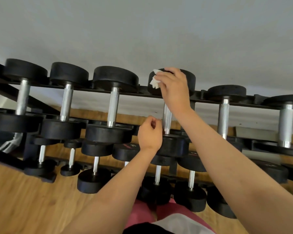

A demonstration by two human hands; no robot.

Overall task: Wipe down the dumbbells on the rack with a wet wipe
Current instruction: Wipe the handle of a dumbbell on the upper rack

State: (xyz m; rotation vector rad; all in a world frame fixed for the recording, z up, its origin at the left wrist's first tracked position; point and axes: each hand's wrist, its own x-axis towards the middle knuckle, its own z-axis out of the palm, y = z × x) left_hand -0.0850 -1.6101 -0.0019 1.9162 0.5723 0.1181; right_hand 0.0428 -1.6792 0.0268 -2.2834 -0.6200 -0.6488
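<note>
Grey wall (142, 31) behind: right hand (175, 88) clutches wipe (155, 80) on dumbbell (191, 80), left hand (150, 135) clenched

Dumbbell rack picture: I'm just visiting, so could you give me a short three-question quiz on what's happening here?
1. True or false: the white wipe is pressed on a dumbbell's steel handle.
2. Which hand holds the wipe? A) left hand B) right hand C) neither
3. Fill in: the dumbbell being wiped sits on the ____ row of the rack.

Key: 1 false, it is on the far black head. 2 B. 3 top.
</note>
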